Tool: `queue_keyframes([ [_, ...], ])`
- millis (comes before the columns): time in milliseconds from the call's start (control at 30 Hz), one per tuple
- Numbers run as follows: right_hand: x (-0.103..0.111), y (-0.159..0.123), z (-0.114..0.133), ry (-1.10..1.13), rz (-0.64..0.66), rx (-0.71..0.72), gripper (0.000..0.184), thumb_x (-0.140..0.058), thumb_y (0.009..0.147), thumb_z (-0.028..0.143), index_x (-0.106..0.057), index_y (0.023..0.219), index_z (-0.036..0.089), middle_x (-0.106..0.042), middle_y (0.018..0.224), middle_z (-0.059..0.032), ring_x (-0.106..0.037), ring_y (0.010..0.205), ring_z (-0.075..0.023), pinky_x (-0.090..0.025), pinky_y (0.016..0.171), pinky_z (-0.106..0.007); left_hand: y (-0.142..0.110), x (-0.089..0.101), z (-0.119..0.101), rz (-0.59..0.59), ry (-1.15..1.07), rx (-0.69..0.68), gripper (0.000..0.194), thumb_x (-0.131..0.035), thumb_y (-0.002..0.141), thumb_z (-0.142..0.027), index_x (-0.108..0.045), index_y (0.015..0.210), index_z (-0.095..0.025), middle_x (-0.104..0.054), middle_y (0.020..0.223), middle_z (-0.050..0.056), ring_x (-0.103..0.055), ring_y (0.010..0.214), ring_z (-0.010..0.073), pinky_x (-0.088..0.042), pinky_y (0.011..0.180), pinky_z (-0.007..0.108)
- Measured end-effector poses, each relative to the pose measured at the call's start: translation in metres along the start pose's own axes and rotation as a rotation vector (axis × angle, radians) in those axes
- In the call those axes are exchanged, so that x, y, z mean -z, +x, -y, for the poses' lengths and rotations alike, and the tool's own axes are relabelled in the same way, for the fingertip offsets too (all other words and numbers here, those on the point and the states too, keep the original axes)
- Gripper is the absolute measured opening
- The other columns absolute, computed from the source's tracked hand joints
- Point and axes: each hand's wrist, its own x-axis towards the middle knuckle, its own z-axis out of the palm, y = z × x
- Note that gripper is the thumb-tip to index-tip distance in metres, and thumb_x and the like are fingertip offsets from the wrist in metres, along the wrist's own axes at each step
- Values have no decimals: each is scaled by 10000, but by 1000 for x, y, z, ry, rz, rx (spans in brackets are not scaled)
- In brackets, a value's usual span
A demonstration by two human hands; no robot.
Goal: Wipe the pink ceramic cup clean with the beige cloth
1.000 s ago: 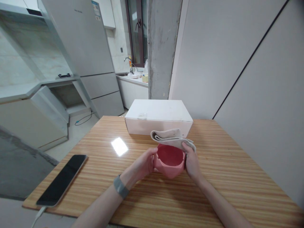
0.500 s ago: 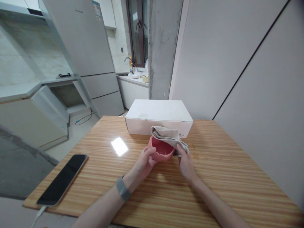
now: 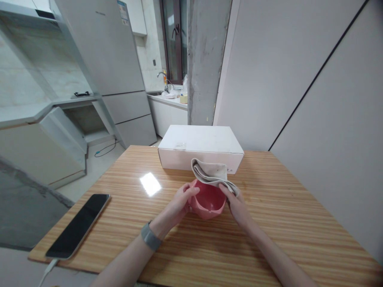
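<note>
My left hand (image 3: pixel 183 202) grips the left side of a pink faceted bowl (image 3: pixel 209 201), thumb over the rim. The bowl's hollow inside faces me, tilted. My right hand (image 3: pixel 235 203) is closed on a folded light grey cloth (image 3: pixel 214 171) at the bowl's right side. That cloth lies along the far rim of the bowl, and part of it sticks up behind. The right fingertips are partly hidden behind the bowl and cloth.
A white box (image 3: pixel 200 145) stands at the back of the wood-grain table (image 3: pixel 287 215), just beyond the cloth. A phone (image 3: pixel 79 227) with a white charging cable (image 3: pixel 48 271) lies near the left edge. A wall (image 3: pixel 329 139) borders the right.
The bowl has turned and come slightly down and right, showing more of its inside. My right hand and the cloth have shifted only a little.
</note>
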Motion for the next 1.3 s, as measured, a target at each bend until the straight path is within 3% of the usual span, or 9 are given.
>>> queue_keyframes([
  [100,1,3,3,-97,68,-2,270,-719,745,464,-760,876,232,-764,866,-22,-664,871,-248,-496,845,-350,-1,0,-4,-9,19,2,409,-753,707,-334,-631,1039,-127,-710,922,84,-655,698,173,-504,534,235],
  [267,-1,6,-1,-48,-87,-102,387,-675,736,589,-740,762,208,-742,761,-31,-658,788,-238,-502,771,-332,5,2,-4,6,-101,15,423,-672,788,-383,-648,1107,-106,-713,1062,137,-683,904,243,-553,661,281],
  [467,-8,1,-11,-9,-188,-122,353,-700,716,575,-714,766,226,-710,740,-10,-637,768,-221,-491,755,-316,4,-3,-5,96,-213,-71,441,-661,827,-326,-607,1213,-120,-649,1234,152,-616,1128,283,-535,827,308],
  [533,-7,0,-14,2,-217,-123,347,-694,721,575,-699,736,229,-696,721,-3,-626,742,-213,-487,747,-317,2,-3,-4,101,-214,-57,419,-697,807,-304,-627,1169,-104,-672,1187,154,-629,1107,263,-522,861,295],
  [633,-3,3,-14,15,-242,-104,350,-691,722,576,-682,705,226,-687,700,6,-615,732,-207,-479,745,-314,1,1,-2,96,-154,8,396,-732,782,-326,-650,1099,-103,-725,1029,139,-692,934,226,-547,768,275],
  [800,5,11,-11,-12,-230,-76,354,-682,730,576,-689,714,223,-692,685,1,-614,761,-220,-474,768,-320,2,7,0,156,-91,122,401,-622,841,-474,-658,1026,-119,-732,903,118,-705,705,190,-566,630,278],
  [933,5,10,-10,-39,-228,-108,364,-697,702,588,-700,710,224,-689,660,-2,-626,740,-232,-491,754,-338,3,5,-3,47,-27,117,372,-725,757,-425,-665,929,-101,-716,761,88,-677,601,169,-549,551,257],
  [1167,-7,-2,-3,-84,-87,29,304,-694,739,530,-744,833,245,-746,902,-29,-641,1003,-257,-433,997,-369,9,10,-5,-156,-64,-29,352,-719,745,-366,-646,968,-105,-715,792,90,-675,608,177,-550,540,269],
  [1300,-1,3,-5,96,-270,-92,308,-720,720,510,-729,872,242,-758,925,-31,-669,990,-262,-494,945,-388,7,12,-15,-60,-198,41,419,-591,835,-372,-593,1178,-130,-720,865,90,-677,619,184,-562,509,281],
])
